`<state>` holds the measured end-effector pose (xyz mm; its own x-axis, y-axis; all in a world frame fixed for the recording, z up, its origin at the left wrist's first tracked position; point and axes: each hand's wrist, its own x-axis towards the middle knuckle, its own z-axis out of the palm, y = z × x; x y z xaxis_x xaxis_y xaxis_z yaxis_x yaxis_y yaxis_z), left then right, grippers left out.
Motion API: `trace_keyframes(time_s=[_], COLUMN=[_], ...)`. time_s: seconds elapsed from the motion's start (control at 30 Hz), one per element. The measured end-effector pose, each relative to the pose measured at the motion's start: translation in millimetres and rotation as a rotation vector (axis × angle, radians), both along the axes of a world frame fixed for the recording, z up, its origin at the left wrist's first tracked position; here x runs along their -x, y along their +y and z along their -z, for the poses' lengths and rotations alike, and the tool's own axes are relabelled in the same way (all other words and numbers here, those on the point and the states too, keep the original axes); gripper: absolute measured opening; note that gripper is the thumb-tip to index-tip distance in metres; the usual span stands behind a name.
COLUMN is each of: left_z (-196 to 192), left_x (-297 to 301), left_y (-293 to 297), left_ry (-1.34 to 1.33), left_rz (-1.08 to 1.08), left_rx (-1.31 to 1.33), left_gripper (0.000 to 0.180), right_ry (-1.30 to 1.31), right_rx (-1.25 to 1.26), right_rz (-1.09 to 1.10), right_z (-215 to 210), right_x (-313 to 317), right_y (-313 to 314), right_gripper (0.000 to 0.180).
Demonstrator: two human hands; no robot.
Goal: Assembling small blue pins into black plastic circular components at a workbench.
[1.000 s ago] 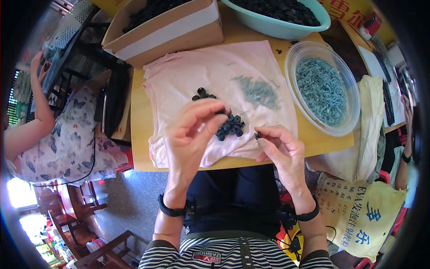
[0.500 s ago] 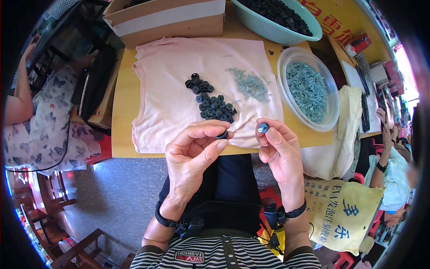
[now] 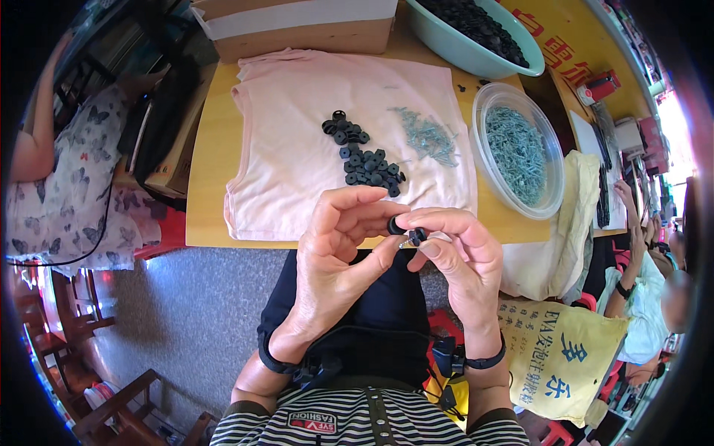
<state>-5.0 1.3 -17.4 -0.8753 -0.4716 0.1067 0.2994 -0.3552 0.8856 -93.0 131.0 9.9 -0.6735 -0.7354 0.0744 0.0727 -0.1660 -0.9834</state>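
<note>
My two hands meet just in front of the table's near edge. Between the thumb and curled fingers of my left hand (image 3: 335,260) sits a small round black plastic piece (image 3: 395,225). A second black knob-like piece (image 3: 419,236) is pinched in my right hand (image 3: 468,260). A thin metal screw (image 3: 404,243) shows between the two pieces, pointing toward my left thumb; whether it is seated in either piece I cannot tell. Beyond my fingers, a pile of black plastic knobs (image 3: 370,168) lies on a pink cloth (image 3: 297,111), with loose screws (image 3: 429,138) to its right.
A round clear tub (image 3: 478,123) full of screws stands on the right of the wooden table (image 3: 204,178). At the back are a cardboard box (image 3: 297,30) and a pale green basin (image 3: 446,46) of black parts. People sit at left and far right.
My hands, apart before, have come together, bringing the screw and the two black pieces close. The view has shifted slightly, so the table appears a little further right.
</note>
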Motion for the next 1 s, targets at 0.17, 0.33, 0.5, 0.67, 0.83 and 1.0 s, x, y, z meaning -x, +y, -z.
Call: trace_keyframes(time_s=[0.17,0.33,0.5,0.67,0.83,1.0], left_z=[9.0,8.8,11.3,9.9,13.0,16.6], left_x=[-2.4,-2.8,-0.5,1.1,3.8,2.9], left_y=[0.2,1.8,1.3,0.5,1.8,1.8], left_ry=[0.012,-0.026,0.0,-0.016,0.031,0.028], left_rz=[-0.053,-0.058,-0.051,0.012,0.019,0.019], left_rx=[0.027,0.018,0.029,-0.107,-0.26,-0.396], left_gripper=[0.034,0.027,0.028,0.027,0.025,0.026], right_ry=[-0.093,-0.291,-0.378,-0.459,-0.149,-0.139], right_rx=[0.025,0.062,0.08,0.104,0.02,-0.012], right_rz=[0.034,0.042,0.056,0.075,0.063,0.101], right_z=[3.6,8.8,14.5,15.2,6.1,-1.8], right_x=[0.3,8.6,15.4,19.5,12.6,10.6], right_y=[-2.5,-0.6,2.7,4.6,0.0,-2.4], right_gripper=[0.019,0.022,0.022,0.023,0.022,0.022])
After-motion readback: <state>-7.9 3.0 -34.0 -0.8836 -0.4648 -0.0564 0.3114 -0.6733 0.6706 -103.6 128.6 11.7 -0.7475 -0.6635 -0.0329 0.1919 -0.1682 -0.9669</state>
